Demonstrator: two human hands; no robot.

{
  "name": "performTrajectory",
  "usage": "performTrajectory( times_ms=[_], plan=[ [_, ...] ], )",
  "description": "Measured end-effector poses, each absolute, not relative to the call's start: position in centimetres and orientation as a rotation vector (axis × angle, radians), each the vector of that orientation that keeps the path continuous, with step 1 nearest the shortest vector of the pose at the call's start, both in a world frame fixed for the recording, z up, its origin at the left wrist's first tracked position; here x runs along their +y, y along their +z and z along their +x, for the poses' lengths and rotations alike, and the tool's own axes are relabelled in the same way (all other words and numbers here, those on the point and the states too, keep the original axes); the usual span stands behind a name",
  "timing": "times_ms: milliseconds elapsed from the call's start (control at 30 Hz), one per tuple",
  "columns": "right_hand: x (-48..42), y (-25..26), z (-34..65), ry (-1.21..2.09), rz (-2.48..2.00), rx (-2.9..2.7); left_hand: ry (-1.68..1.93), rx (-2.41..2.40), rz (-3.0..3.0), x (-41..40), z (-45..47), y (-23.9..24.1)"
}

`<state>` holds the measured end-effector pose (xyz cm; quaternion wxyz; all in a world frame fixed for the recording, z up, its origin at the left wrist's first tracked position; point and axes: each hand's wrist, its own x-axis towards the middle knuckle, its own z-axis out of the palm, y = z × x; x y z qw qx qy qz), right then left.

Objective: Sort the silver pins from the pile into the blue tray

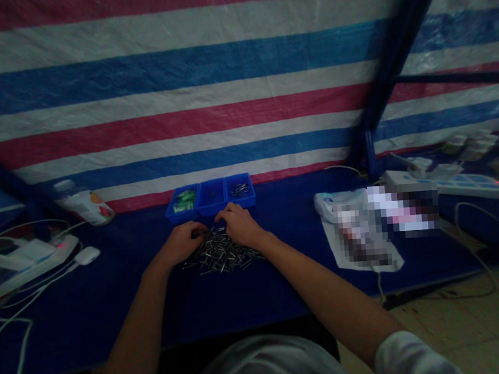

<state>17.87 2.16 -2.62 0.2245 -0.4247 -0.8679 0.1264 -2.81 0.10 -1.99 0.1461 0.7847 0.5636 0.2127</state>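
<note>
A heap of slim, dark metal pieces like screws or nails (224, 254) lies loose on the blue table in front of me. At its left edge is my left hand (181, 242), fingers bent and closed together beside the pieces. My right hand (240, 226) rests over the far right part of the heap, its fingers curled downward. Whatever sits between the fingertips of either hand is too small to make out. Just behind the hands stands a blue three-compartment tray (213, 208). Green packets (185, 200) fill its left section, a few small pieces lie in the middle, and metal pieces (239, 190) are in the right.
A plastic bottle (84, 204) leans at the back left. Power strips with cables lie at the left (45, 263) and right (454, 183). A plastic package (340, 200) on white paper (336, 255) is right of my arm. Striped sheeting (183, 100) hangs behind the table.
</note>
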Motion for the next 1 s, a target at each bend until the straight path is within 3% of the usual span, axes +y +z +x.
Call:
performTrajectory(
  times_ms=[733,1000],
  plan=[
    [1.8,-1.4,17.8,0.637,-1.179,-2.165,0.618,1.660,2.292,0.1,-2.8,-1.9],
    [1.4,-1.3,17.9,0.548,-1.175,-2.262,0.976,1.635,2.225,0.0,-1.7,-1.1]
  ],
)
